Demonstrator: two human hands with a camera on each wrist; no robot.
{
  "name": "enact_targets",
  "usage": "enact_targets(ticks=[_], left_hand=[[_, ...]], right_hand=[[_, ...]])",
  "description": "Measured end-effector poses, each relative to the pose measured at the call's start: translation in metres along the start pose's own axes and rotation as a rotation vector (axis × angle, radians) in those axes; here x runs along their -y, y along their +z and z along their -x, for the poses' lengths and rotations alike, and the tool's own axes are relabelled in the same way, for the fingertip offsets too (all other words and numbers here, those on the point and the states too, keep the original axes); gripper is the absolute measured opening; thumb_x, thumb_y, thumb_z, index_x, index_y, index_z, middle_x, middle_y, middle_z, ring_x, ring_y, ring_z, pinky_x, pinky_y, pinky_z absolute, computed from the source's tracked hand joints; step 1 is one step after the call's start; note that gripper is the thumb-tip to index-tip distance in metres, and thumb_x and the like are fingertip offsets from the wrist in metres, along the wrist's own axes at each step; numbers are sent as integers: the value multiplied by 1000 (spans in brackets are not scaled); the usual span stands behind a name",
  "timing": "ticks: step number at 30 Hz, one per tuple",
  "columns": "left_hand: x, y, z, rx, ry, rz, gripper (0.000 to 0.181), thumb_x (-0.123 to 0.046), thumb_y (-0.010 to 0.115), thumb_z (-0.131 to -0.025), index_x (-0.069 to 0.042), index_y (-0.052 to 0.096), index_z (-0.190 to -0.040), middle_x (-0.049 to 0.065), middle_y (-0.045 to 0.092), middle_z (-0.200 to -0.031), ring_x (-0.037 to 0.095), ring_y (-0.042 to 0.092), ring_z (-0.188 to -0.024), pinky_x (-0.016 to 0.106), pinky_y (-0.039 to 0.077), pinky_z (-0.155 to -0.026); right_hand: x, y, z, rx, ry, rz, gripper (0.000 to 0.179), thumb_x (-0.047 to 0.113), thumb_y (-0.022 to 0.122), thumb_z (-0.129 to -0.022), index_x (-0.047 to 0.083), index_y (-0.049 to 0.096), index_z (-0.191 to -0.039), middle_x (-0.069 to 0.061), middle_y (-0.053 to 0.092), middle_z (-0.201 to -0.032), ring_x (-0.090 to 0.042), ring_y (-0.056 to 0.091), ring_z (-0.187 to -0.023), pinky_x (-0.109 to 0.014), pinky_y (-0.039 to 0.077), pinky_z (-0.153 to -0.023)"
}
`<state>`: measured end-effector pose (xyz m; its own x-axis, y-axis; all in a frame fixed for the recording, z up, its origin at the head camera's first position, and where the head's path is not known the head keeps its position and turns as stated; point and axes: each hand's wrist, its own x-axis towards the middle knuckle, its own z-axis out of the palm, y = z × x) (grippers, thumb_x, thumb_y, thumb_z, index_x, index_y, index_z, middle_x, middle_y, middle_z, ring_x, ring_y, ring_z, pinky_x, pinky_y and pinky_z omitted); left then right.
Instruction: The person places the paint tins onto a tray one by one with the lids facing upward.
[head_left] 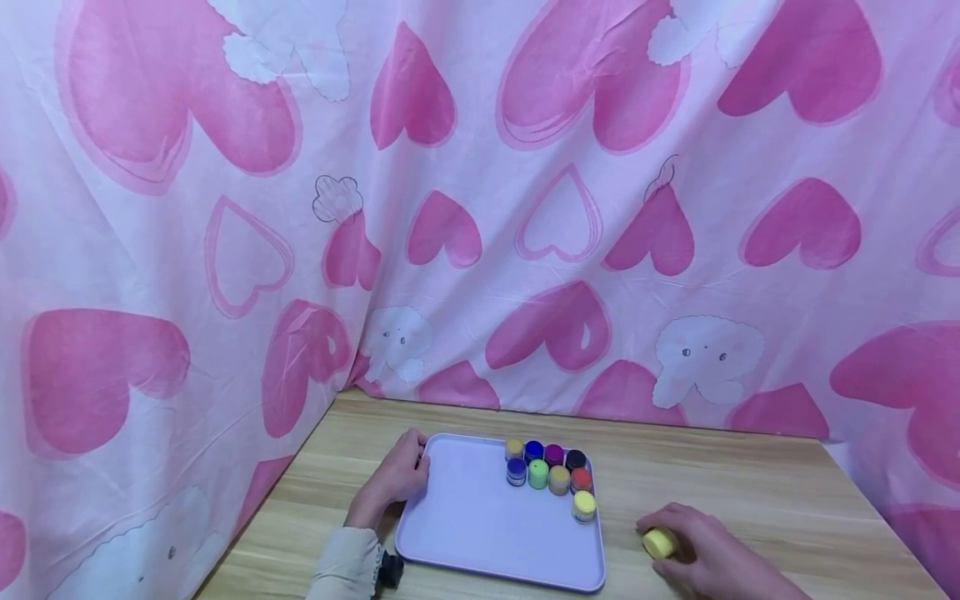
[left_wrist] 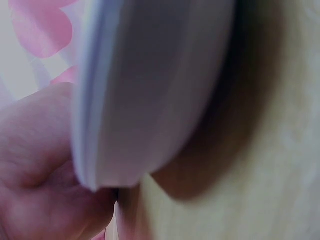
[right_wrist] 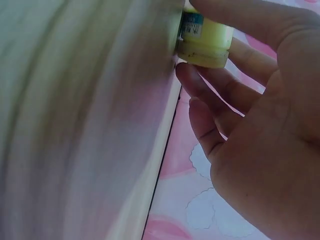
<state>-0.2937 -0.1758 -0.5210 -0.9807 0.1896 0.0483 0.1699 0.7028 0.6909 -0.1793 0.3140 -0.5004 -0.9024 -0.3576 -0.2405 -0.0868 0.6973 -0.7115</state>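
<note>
My left hand (head_left: 396, 473) grips the left rim of a lilac tray (head_left: 468, 510). In the left wrist view the tray's side wall (left_wrist: 150, 100) stands close to the camera, with part of the hand against its rim. To the right of the tray, my right hand (head_left: 708, 552) holds a small yellow paint jar (head_left: 660, 543) between thumb and fingers. The right wrist view shows this jar's label (right_wrist: 192, 25) and its nearness to the tabletop; whether it touches the wood I cannot tell. Another yellow jar (head_left: 583, 506) stands near the tray's right rim.
Several small jars in blue, purple, black, green, tan and orange, such as the green jar (head_left: 537, 474), stand in two rows in the tray's back right corner. Wooden table (head_left: 720, 467) surrounds the tray. A pink heart-patterned curtain (head_left: 465, 317) hangs behind and at the left.
</note>
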Motion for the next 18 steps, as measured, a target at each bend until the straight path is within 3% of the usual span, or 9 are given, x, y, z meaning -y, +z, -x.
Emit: enact_targets(ticks=[11, 18], left_hand=[[0, 1, -1, 4, -5, 9, 13, -5, 55, -109, -3, 52, -122, 9, 54, -109, 21, 55, -99, 38, 51, -86], [1, 0, -2, -27, 56, -27, 15, -1, 56, -106, 3, 54, -120, 11, 57, -107, 21, 57, -98, 40, 51, -89]], right_hand=[[7, 1, -2, -38, 43, -3, 55, 36, 88, -90, 15, 69, -137, -1, 69, -123, -24, 60, -105, -29, 61, -87], [13, 2, -5, -103, 76, 28, 59, 44, 88, -88, 18, 70, -137, 2, 68, -117, -21, 60, -103, -27, 59, -84]])
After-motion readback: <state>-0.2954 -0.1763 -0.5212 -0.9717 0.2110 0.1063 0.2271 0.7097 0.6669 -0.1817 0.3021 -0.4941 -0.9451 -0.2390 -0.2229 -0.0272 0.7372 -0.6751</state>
